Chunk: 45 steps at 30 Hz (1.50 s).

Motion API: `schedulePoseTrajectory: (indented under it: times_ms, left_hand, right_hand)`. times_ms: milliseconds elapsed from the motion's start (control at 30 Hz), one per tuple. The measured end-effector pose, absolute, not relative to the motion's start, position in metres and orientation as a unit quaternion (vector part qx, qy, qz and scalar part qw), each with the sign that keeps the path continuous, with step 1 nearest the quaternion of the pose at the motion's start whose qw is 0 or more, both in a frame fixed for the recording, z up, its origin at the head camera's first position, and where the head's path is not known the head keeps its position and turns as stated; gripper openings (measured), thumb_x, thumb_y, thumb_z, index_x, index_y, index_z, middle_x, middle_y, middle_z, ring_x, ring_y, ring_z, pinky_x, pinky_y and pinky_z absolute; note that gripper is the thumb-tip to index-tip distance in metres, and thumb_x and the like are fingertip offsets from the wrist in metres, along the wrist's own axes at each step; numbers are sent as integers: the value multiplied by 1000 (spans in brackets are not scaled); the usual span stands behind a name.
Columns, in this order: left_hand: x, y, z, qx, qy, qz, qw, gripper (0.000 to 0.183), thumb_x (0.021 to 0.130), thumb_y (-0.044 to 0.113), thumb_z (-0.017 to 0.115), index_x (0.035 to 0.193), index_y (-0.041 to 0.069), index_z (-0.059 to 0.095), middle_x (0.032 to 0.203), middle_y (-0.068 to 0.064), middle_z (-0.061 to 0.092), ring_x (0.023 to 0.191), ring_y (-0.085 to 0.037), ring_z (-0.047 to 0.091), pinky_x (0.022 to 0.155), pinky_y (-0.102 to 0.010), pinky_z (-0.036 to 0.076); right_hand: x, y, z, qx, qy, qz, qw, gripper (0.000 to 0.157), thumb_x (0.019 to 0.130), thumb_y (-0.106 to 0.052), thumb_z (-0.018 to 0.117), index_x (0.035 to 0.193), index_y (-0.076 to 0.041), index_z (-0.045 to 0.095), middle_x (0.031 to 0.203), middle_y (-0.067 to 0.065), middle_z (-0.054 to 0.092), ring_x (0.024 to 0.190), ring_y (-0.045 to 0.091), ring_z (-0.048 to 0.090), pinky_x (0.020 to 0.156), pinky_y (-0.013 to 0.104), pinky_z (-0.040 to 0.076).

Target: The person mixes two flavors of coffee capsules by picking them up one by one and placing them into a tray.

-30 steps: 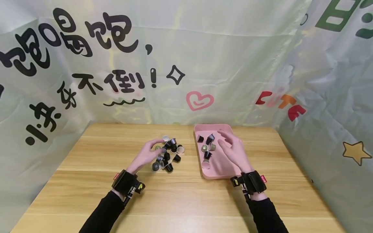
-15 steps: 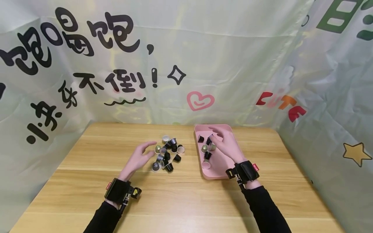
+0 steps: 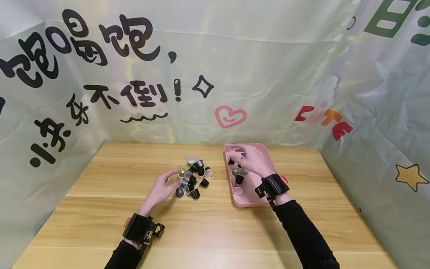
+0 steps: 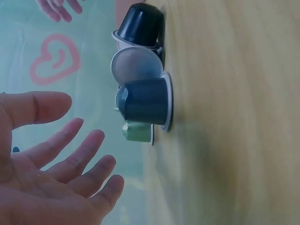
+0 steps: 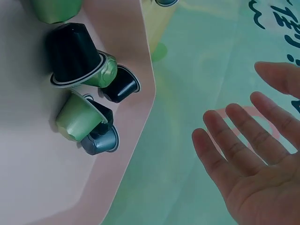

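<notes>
My left hand [image 3: 160, 189] hovers at the left side of a loose pile of coffee capsules, holding nothing. In the left wrist view its fingers are spread and apart from a dark capsule [image 4: 144, 101] and a small green capsule [image 4: 138, 131]. Over the upper part of the pink tray [image 3: 252, 191], my right hand [image 3: 252, 161] partly hides some capsules. The right wrist view shows that palm bare, its fingers extended above the tray. A black capsule [image 5: 74, 54] and a light green capsule [image 5: 79, 118] lie in the tray among several others.
The wooden table [image 3: 208, 231] carries both the pile and the tray. A printed cloth [image 3: 268, 74] hangs close behind its back edge and along the sides. One black capsule [image 3: 204, 182] lies at the right side of the pile.
My left hand has drawn back a little, left and toward me, from the pile. My right hand has moved left across the tray, over the capsules there. The visible capsules have stayed put.
</notes>
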State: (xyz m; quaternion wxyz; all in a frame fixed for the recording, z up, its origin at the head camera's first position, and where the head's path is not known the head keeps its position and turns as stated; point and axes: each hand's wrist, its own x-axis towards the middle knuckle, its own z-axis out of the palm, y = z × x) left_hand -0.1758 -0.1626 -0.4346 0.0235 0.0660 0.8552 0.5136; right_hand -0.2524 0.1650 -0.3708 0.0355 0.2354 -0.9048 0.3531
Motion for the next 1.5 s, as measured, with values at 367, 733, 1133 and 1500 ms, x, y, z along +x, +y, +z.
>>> schedulePoseTrajectory:
  times_ms: [367,733,1133,1500]
  left_hand:
    - [-172,-156,-445,54,843,535,31,51,95,5,58,144,0,48,158,-27,36,149,-48,28,120,-71,18]
    - [-171,-153,-449,50,833,550,28,52,95,4,58,145,-1,46,159,-27,34,150,-47,28,122,-67,18]
    - [-170,-151,-448,48,833,551,27,53,94,6,60,146,0,46,160,-26,33,149,-47,28,121,-69,19]
    - [-172,-149,-452,49,830,556,19,55,94,5,60,146,0,45,159,-25,35,150,-46,29,122,-66,19]
  right_hand:
    - [-275,152,-364,265,-909,316,-56,42,99,-20,59,138,-4,58,134,19,66,121,33,65,101,46,55]
    - [-289,126,-369,289,-917,249,-118,38,94,-14,69,130,-1,64,128,19,68,115,32,67,97,37,57]
    - [-299,97,-385,324,-925,146,-136,27,91,-15,72,114,-1,71,112,12,72,103,24,66,94,37,55]
    - [-300,77,-391,339,-924,109,-137,12,83,-18,81,89,-11,74,95,1,73,90,16,62,84,28,53]
